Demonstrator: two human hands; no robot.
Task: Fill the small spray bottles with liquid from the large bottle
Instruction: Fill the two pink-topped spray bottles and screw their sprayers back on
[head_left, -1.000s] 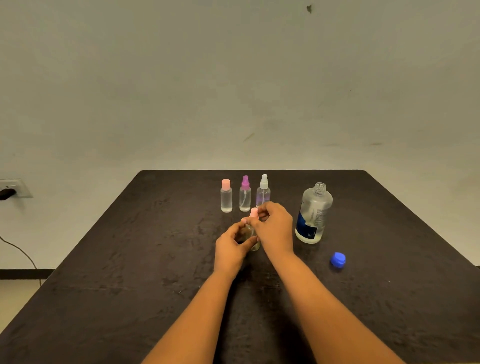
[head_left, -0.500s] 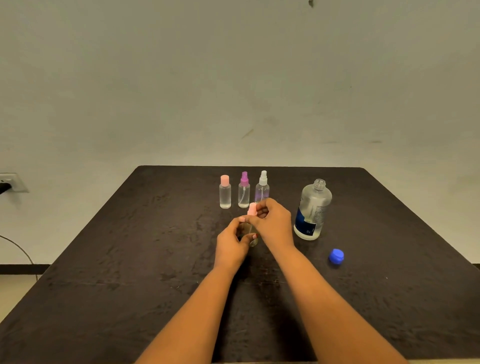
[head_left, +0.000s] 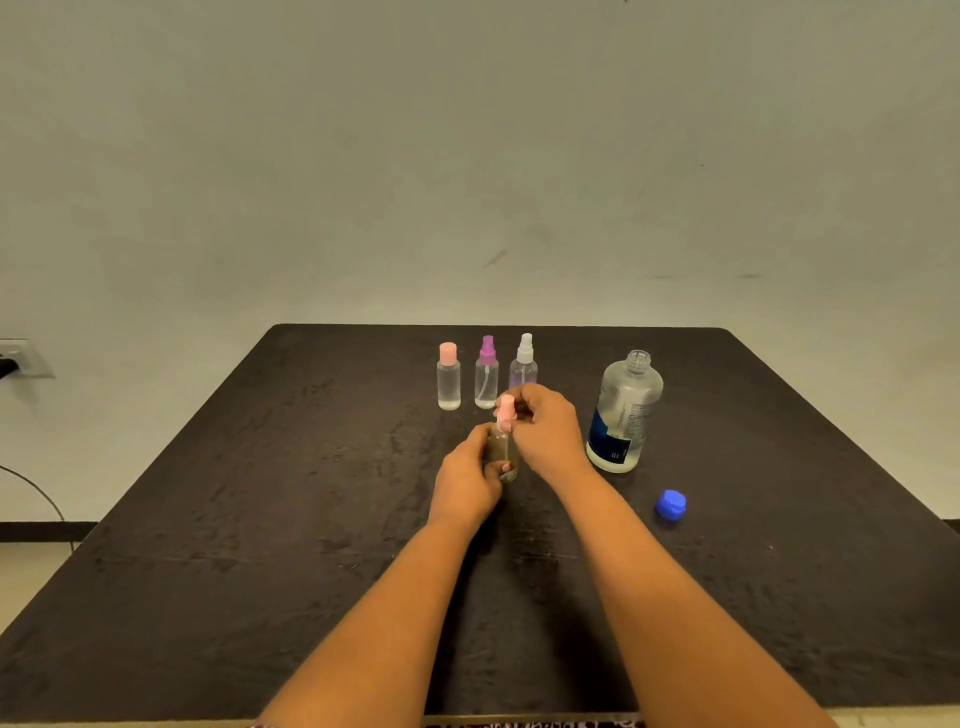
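While the left hand (head_left: 467, 480) stayed curled round the small spray bottle (head_left: 501, 449) at mid-table, the right hand (head_left: 545, 436) kept pinching its pink spray top (head_left: 505, 408), hardly shifted from a second before. The large bottle (head_left: 626, 415) stood uncapped just right of them, three more bottles (head_left: 487, 374) behind, short of the far edge. Dark table (head_left: 234, 519) stretched wide leftward.

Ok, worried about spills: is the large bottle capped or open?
Open: the large bottle shows a bare neck; the blue cap lies apart on the table.
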